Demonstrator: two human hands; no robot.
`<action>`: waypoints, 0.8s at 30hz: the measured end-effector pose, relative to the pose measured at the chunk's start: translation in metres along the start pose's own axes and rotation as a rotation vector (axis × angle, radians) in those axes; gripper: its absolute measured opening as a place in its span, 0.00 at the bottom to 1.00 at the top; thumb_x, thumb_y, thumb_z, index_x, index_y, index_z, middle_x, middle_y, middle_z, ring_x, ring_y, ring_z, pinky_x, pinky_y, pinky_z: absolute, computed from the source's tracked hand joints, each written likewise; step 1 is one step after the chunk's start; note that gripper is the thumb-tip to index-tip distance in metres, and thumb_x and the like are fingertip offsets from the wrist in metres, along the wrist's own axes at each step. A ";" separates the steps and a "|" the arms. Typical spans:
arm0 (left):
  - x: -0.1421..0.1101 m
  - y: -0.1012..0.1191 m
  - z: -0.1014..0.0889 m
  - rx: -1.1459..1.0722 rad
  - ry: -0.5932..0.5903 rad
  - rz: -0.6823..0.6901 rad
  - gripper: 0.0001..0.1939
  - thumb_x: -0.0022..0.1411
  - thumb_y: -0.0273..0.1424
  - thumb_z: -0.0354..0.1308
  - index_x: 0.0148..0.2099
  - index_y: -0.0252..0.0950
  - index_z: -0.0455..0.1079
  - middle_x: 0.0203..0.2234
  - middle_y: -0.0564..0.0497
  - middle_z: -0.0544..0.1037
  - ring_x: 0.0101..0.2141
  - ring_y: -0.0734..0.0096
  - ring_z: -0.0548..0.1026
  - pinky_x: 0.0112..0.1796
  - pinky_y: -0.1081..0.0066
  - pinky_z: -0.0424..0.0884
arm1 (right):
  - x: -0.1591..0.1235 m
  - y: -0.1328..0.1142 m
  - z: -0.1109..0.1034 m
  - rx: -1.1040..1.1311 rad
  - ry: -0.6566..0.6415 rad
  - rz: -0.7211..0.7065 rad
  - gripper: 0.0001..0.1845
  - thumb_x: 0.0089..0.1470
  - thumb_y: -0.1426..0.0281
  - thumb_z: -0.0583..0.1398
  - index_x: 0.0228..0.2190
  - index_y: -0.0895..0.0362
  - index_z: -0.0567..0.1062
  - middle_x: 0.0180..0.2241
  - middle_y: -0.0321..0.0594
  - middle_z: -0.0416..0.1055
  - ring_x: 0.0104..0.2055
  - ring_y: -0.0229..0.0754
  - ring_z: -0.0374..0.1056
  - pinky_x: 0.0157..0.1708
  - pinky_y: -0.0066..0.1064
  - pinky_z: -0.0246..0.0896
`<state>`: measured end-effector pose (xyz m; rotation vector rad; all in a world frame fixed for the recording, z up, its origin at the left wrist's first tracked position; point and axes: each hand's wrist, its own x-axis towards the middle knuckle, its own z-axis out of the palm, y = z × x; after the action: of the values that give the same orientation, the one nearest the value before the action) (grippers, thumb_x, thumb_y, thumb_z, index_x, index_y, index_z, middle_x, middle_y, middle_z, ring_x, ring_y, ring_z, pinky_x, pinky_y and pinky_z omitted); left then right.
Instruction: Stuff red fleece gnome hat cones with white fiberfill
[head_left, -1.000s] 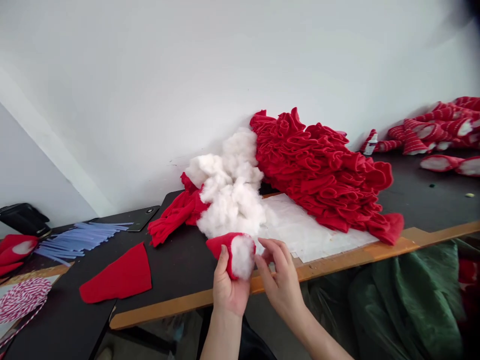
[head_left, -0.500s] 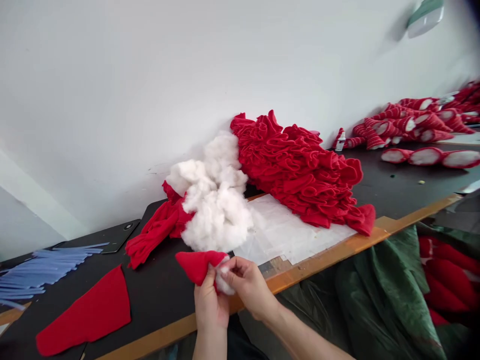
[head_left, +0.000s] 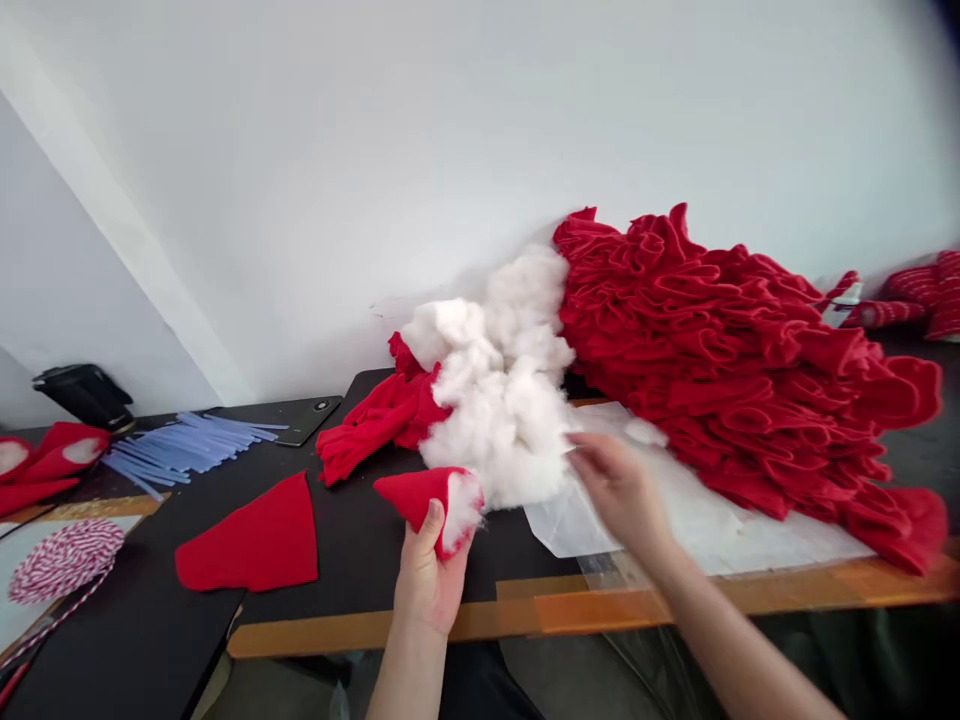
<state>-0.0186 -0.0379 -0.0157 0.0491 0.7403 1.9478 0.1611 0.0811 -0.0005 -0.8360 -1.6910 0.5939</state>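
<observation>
My left hand (head_left: 433, 570) is closed around a small red felt cone (head_left: 409, 497), its tip pointing left. White stuffing (head_left: 463, 508) bulges from the cone's open end, which faces right. My right hand (head_left: 619, 490) is at the right edge of the big heap of fluffy white stuffing (head_left: 495, 430), its thumb and fingers pinched together on a bit of it. The hand is slightly blurred. Under the right hand lies a sheet of white plastic (head_left: 720, 510). A flat red felt piece (head_left: 255, 540) rests on the black table to the left.
A tall pile of red felt pieces (head_left: 735, 360) leans at the right by the wall. Crumpled red fabric (head_left: 375, 425) lies left of the heap. Farther left are blue strips (head_left: 187, 447), a dark phone (head_left: 304, 420), a red-and-white cord coil (head_left: 66, 560) and a black object (head_left: 84, 393).
My right hand has left the cone's opening and moved right to the edge of the stuffing heap. The left hand still holds the cone. The view has turned left.
</observation>
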 end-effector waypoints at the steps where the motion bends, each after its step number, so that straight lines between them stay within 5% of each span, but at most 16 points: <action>1: -0.002 -0.005 0.001 -0.002 -0.028 -0.016 0.20 0.54 0.27 0.62 0.50 0.37 0.67 0.41 0.45 0.78 0.39 0.65 0.76 0.38 0.68 0.74 | -0.019 -0.013 0.015 0.025 -0.134 -0.081 0.10 0.54 0.69 0.56 0.39 0.54 0.74 0.38 0.45 0.70 0.37 0.45 0.69 0.37 0.39 0.68; 3: -0.006 -0.015 0.003 -0.011 -0.062 -0.054 0.22 0.53 0.27 0.62 0.51 0.36 0.66 0.40 0.45 0.78 0.38 0.66 0.77 0.37 0.70 0.74 | -0.051 -0.036 0.045 0.040 -0.248 -0.192 0.16 0.56 0.74 0.54 0.46 0.53 0.71 0.45 0.46 0.69 0.46 0.45 0.68 0.44 0.37 0.68; 7: -0.014 -0.024 0.005 -0.033 -0.024 -0.075 0.21 0.56 0.25 0.60 0.52 0.35 0.65 0.38 0.44 0.78 0.37 0.68 0.77 0.39 0.73 0.74 | -0.074 -0.049 0.078 -0.005 -0.183 -0.198 0.24 0.53 0.79 0.53 0.52 0.56 0.65 0.51 0.50 0.65 0.52 0.48 0.64 0.49 0.39 0.65; 13: -0.023 -0.022 -0.002 -0.055 -0.084 -0.133 0.15 0.54 0.24 0.61 0.46 0.34 0.70 0.37 0.45 0.78 0.39 0.67 0.77 0.42 0.70 0.73 | -0.062 -0.048 0.072 0.124 -0.276 -0.112 0.12 0.53 0.80 0.53 0.34 0.56 0.72 0.33 0.41 0.69 0.34 0.40 0.67 0.34 0.30 0.67; 18: -0.025 -0.019 -0.001 -0.088 -0.028 -0.219 0.09 0.61 0.31 0.55 0.39 0.31 0.73 0.34 0.43 0.79 0.37 0.67 0.77 0.40 0.70 0.74 | -0.073 -0.050 0.073 0.175 -0.280 -0.156 0.14 0.58 0.76 0.50 0.32 0.56 0.74 0.33 0.43 0.68 0.33 0.39 0.66 0.31 0.28 0.64; 21: -0.021 -0.021 0.002 -0.020 0.088 -0.165 0.08 0.61 0.27 0.53 0.35 0.29 0.72 0.27 0.46 0.78 0.28 0.73 0.77 0.32 0.75 0.75 | -0.082 -0.051 0.075 0.305 -0.276 0.013 0.11 0.57 0.73 0.54 0.28 0.57 0.75 0.29 0.41 0.68 0.29 0.38 0.65 0.29 0.28 0.62; 24: -0.013 -0.024 0.003 0.046 0.187 -0.076 0.06 0.60 0.22 0.53 0.34 0.29 0.71 0.24 0.49 0.77 0.24 0.76 0.75 0.27 0.76 0.74 | -0.084 -0.055 0.077 0.693 -0.301 0.400 0.09 0.50 0.64 0.62 0.24 0.57 0.74 0.21 0.34 0.64 0.20 0.32 0.58 0.20 0.24 0.55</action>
<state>0.0081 -0.0398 -0.0223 -0.1328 0.8971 1.8796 0.0869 -0.0165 -0.0315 -0.5857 -1.4174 1.5378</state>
